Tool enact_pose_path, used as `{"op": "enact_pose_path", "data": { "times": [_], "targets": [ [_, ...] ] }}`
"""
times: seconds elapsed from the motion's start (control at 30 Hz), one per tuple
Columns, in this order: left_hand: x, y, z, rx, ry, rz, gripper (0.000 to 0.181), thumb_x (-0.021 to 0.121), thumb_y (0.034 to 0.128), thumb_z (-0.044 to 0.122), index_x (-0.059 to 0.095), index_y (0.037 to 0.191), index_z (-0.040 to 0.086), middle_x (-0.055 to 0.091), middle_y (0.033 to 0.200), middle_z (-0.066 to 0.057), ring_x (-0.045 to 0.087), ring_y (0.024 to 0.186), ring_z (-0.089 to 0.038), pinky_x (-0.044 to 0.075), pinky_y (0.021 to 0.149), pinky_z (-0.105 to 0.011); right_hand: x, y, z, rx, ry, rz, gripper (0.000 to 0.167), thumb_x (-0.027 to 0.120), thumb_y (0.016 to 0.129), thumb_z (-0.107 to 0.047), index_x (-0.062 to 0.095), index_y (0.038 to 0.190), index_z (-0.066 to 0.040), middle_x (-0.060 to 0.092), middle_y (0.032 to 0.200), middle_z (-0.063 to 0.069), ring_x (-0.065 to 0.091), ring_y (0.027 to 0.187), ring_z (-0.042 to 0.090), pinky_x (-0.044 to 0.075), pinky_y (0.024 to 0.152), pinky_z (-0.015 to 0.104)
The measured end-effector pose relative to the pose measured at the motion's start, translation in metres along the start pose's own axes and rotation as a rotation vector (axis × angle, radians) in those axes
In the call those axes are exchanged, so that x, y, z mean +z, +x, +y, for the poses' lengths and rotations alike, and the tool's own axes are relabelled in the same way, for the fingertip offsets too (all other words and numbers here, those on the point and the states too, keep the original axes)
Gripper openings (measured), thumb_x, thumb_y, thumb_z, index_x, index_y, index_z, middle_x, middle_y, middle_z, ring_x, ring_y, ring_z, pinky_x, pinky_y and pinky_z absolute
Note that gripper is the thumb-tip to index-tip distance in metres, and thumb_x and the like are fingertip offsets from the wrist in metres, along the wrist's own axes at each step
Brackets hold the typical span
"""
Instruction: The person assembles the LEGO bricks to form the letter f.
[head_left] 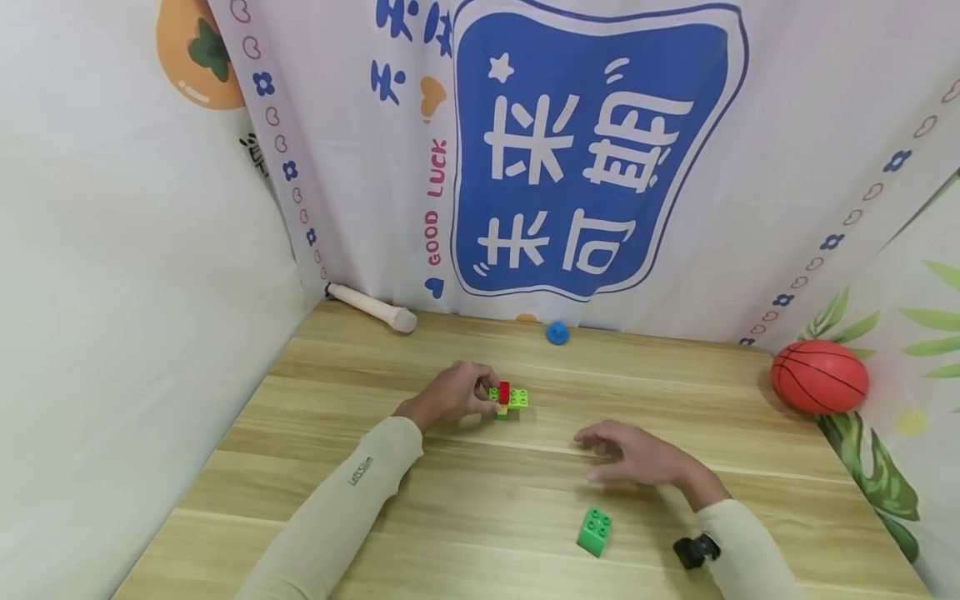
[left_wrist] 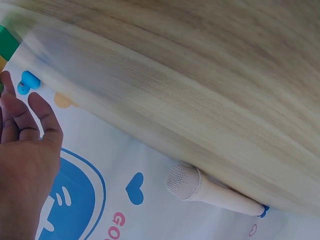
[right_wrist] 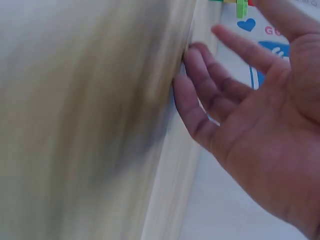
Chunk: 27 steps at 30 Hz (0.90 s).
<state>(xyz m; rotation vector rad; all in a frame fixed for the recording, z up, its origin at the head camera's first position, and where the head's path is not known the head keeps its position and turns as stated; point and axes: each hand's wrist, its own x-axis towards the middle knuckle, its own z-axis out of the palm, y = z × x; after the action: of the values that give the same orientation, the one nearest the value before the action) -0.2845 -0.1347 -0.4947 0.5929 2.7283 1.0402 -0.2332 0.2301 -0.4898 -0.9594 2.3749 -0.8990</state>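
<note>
A small stack of toy building bricks (head_left: 519,398), lime green, red, yellow and dark green, stands near the middle of the table in the head view. My left hand (head_left: 457,393) pinches its left side between thumb and fingers. Only a green and yellow corner of the stack (left_wrist: 7,44) shows in the left wrist view. To the right, my right hand (head_left: 633,454) hovers over the table with relaxed fingers and holds nothing; its bare palm (right_wrist: 265,130) faces the right wrist camera. A separate green brick (head_left: 595,532) lies closer to me, below the right hand.
A white microphone (head_left: 375,308) lies at the back left edge of the wooden table (head_left: 465,517). Against the printed cloth backdrop sits a small blue object (head_left: 557,333). A red toy basketball (head_left: 820,377) rests at the right edge.
</note>
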Motion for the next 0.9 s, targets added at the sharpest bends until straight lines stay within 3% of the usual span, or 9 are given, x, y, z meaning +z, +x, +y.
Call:
{"op": "enact_pose_path", "data": {
  "times": [0.07, 0.3, 0.53, 0.73, 0.9],
  "targets": [
    [-0.001, 0.0, -0.001, 0.0, 0.006, -0.001, 0.031, 0.09, 0.0899, 0.022, 0.077, 0.116, 0.012, 0.075, 0.102, 0.002, 0.068, 0.091, -0.014, 0.062, 0.091, -0.033, 0.0, -0.011, 0.003, -0.028, 0.037, -0.036, 0.061, 0.081, 0.097, -0.027, 0.058, 0.149, -0.006, 0.064, 0.137, 0.015, 0.062, 0.119, 0.026, 0.055, 0.099, 0.033],
    [-0.001, -0.001, 0.001, -0.004, 0.003, -0.005, 0.032, 0.089, 0.0905, 0.022, 0.076, 0.117, 0.011, 0.075, 0.104, 0.002, 0.069, 0.093, -0.013, 0.062, 0.093, -0.034, 0.01, -0.03, -0.005, -0.154, 0.053, -0.107, 0.064, 0.088, 0.09, -0.024, 0.06, 0.145, -0.009, 0.062, 0.133, 0.016, 0.057, 0.109, 0.023, 0.053, 0.089, 0.03],
    [0.0, -0.002, 0.003, -0.009, 0.009, 0.005, 0.031, 0.089, 0.0905, 0.023, 0.076, 0.116, 0.011, 0.073, 0.102, 0.002, 0.067, 0.092, -0.014, 0.06, 0.092, -0.034, 0.019, -0.033, -0.02, -0.113, 0.09, -0.126, 0.037, 0.084, 0.092, -0.024, 0.071, 0.126, -0.016, 0.067, 0.122, 0.007, 0.06, 0.105, 0.015, 0.054, 0.089, 0.028],
    [0.0, -0.002, 0.002, -0.002, 0.011, 0.007, 0.031, 0.089, 0.0908, 0.024, 0.076, 0.116, 0.011, 0.073, 0.101, 0.002, 0.065, 0.092, -0.014, 0.059, 0.09, -0.033, 0.031, -0.034, -0.027, -0.136, 0.105, -0.136, 0.043, 0.085, 0.091, -0.023, 0.071, 0.131, -0.017, 0.066, 0.122, 0.006, 0.061, 0.106, 0.01, 0.056, 0.09, 0.027],
    [0.001, -0.002, 0.002, 0.002, 0.008, 0.012, 0.031, 0.088, 0.0911, 0.023, 0.076, 0.116, 0.009, 0.072, 0.1, 0.001, 0.064, 0.091, -0.014, 0.058, 0.088, -0.032, 0.038, -0.032, -0.028, -0.127, 0.158, -0.155, 0.035, 0.086, 0.091, -0.025, 0.073, 0.122, -0.018, 0.066, 0.117, 0.001, 0.062, 0.104, 0.006, 0.058, 0.09, 0.026]
  ]
}}
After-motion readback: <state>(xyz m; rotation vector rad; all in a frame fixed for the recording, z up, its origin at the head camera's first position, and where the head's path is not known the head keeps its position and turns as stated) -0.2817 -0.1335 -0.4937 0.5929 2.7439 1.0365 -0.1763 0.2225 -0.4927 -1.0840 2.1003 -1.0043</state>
